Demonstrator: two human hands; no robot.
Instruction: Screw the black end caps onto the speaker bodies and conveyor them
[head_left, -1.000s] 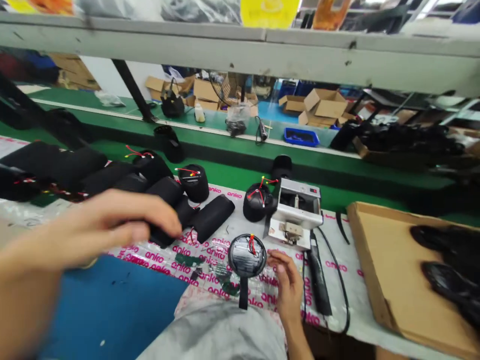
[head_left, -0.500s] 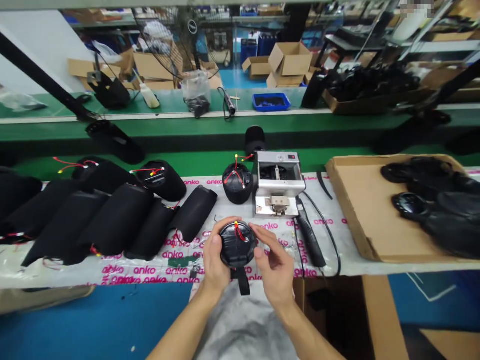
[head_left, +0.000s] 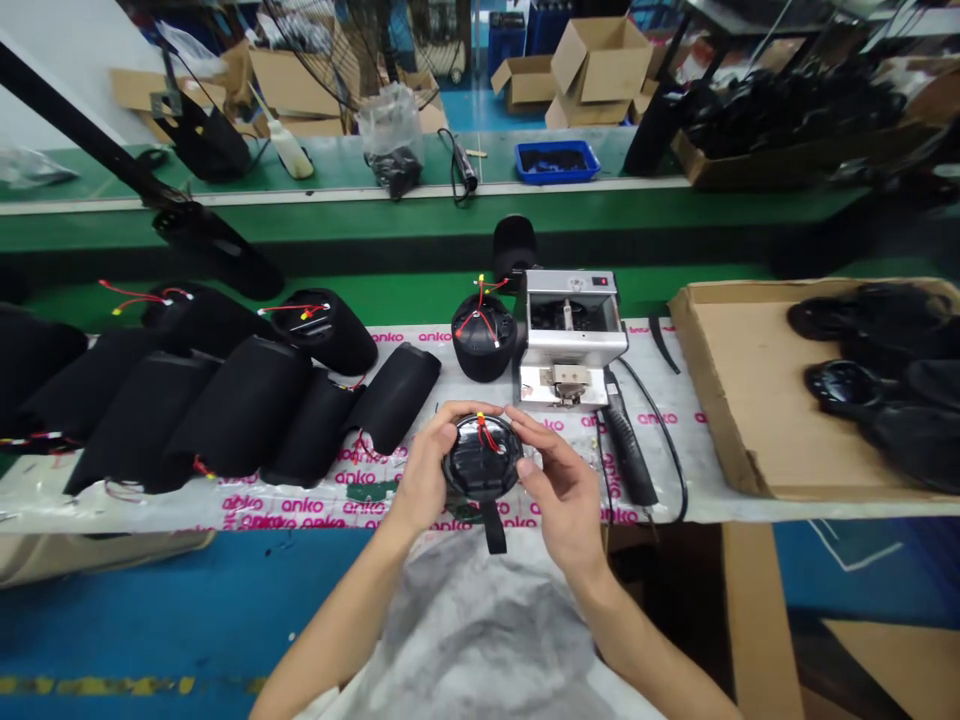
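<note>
Two bare hands grip one round black disc (head_left: 484, 465) between them, low over the front edge of the bench. Left hand (head_left: 421, 472): fingers closed around the disc's left rim. Right hand (head_left: 562, 505): fingers curved over the right rim, fingertips (head_left: 525, 468) pressed against it. Red wires (head_left: 487, 434) with a yellow tip lie on the disc's glossy face; a black strap (head_left: 493, 528) hangs from its lower edge.

Bench is covered by a plastic sheet (head_left: 375, 478) printed "anko" in pink. Just above the hands stands a black cylinder (head_left: 484, 338) with red wires on top, beside a silver bench machine (head_left: 570, 335). Right of the hands lies a black-handled tool (head_left: 628, 450) with a black cord (head_left: 667, 440). Black cylindrical housings (head_left: 240, 405) lie in a row to the left. Further right, a cardboard tray (head_left: 709, 400) holds black rounded parts (head_left: 847, 388). Blue mat (head_left: 172, 600) lies below the bench edge; grey cloth (head_left: 480, 640) lies under the forearms.
</note>
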